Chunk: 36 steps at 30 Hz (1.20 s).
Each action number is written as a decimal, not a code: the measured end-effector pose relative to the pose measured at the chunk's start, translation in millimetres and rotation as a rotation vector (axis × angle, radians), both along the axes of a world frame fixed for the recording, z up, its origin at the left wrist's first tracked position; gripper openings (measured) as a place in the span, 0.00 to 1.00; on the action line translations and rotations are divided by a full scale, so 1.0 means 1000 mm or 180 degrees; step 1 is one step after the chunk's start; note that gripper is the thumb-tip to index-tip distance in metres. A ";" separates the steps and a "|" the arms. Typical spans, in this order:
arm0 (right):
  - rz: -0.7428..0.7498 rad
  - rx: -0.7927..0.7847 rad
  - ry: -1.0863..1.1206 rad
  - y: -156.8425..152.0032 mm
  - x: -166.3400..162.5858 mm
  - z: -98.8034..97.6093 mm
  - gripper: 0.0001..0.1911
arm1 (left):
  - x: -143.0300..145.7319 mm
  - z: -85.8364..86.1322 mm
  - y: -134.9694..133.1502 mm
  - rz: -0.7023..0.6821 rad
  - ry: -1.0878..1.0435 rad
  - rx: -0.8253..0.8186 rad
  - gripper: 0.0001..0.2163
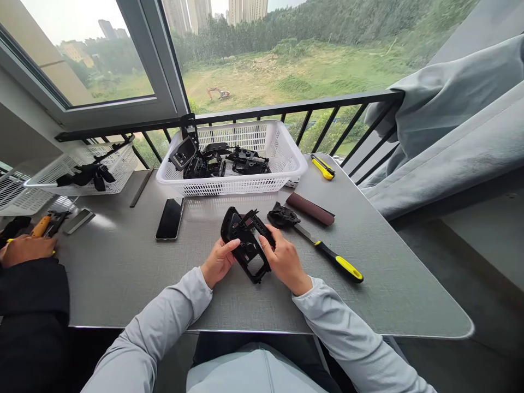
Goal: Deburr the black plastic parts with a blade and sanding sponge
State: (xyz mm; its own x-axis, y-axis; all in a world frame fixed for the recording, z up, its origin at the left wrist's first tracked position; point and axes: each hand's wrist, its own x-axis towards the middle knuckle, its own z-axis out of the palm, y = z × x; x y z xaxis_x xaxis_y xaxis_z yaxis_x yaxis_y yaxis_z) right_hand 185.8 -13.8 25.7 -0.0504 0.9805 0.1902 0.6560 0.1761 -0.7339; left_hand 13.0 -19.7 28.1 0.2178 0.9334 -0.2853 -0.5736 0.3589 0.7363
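The left hand (219,262) and right hand (284,262) — fingers curled — grasp a black moulded plastic frame (249,254) firmly between them.

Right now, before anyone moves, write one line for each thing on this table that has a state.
Left hand, gripping the black plastic frame.
Right hand, gripping the same frame.
Phone, lying face up, screen dark.
Yellow-handled knife, lying flat, unheld.
White plastic basket, holding black parts.
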 end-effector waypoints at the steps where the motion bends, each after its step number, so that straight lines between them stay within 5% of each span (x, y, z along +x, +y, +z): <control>1: 0.0032 0.0007 -0.0011 0.000 0.000 -0.001 0.21 | 0.000 0.000 0.000 -0.0008 -0.0009 0.0007 0.25; 17: 0.0310 0.0182 0.0355 0.003 0.003 -0.007 0.22 | -0.001 0.003 -0.001 -0.0059 -0.0166 -0.0016 0.24; 26: 0.0049 0.0329 -0.0144 0.014 0.008 -0.017 0.19 | -0.018 0.014 0.016 0.0997 -0.0256 -0.0613 0.05; 31: 0.0161 0.0300 -0.0431 0.012 0.009 -0.016 0.14 | -0.021 0.022 0.018 0.0881 -0.0228 -0.0755 0.05; 36: -0.0204 -0.0045 -0.0755 0.016 0.018 -0.011 0.14 | -0.017 0.018 0.017 0.0631 -0.0219 -0.0830 0.06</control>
